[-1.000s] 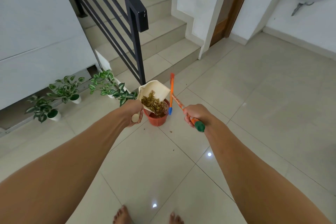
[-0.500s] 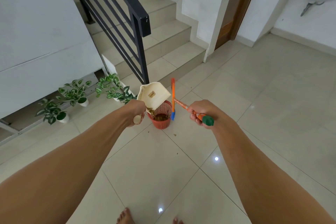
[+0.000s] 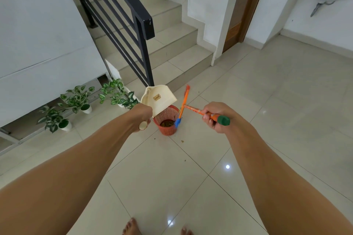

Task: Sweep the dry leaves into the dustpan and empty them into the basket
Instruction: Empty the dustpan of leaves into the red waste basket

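L hand [image 3: 142, 116] fingers curled on cream plastic dustpan [image 3: 159, 99], tilted over red mesh basket [image 3: 168, 129] w/ dry leaves [image 3: 167, 123] inside. R hand [image 3: 214, 117] fingers wrap orange broom [image 3: 194, 109] handle.

Light was bright, soft and even, casting only faint shadows. Small white glints of glare dotted the glossy floor [image 3: 162, 177]. The wide lens bowed the railing [image 3: 122, 11] and the wall [image 3: 38, 25] toward the edges and stretched the arms [image 3: 76, 168] at the bottom corners. The broom [image 3: 182, 106] looked slightly smeared at its head; the rest was sharp
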